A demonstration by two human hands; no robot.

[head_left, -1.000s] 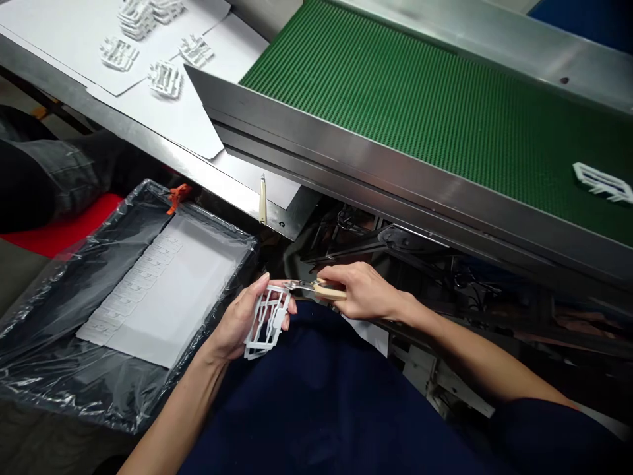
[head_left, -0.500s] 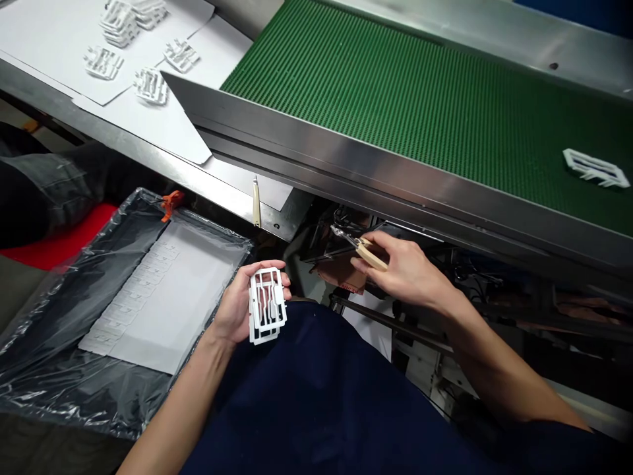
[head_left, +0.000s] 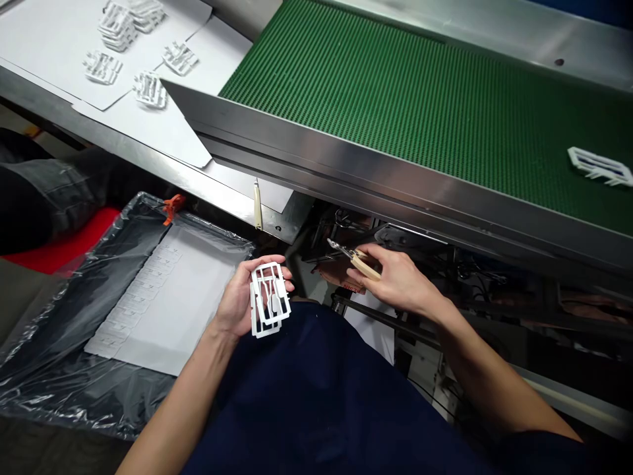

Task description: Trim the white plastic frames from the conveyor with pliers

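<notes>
Two overlapping white plastic frames (head_left: 270, 323) lie in my left hand (head_left: 236, 300), which is closed around them from behind with fingertips showing at their right edge. The upper frame sits slightly askew on the lower one. My right hand (head_left: 403, 280) grips nippers (head_left: 364, 266) by their cream handles, the metal jaws pointing left. The nippers are apart from the white frames. A second cream-handled tool (head_left: 258, 206) rests on the table edge, ahead of my left hand.
A green conveyor belt (head_left: 376, 86) with a metal side wall carries one white frame (head_left: 601, 166) at right. Stacked white parts (head_left: 117, 28) stand on the paper-covered table. A plastic-lined bin (head_left: 44, 389) at left holds flat parts on a sheet. A person's leg (head_left: 54, 191) is beyond it.
The upper white frame has turned and shifted against the lower one in my left hand. My right hand with the nippers has moved slightly left and down.
</notes>
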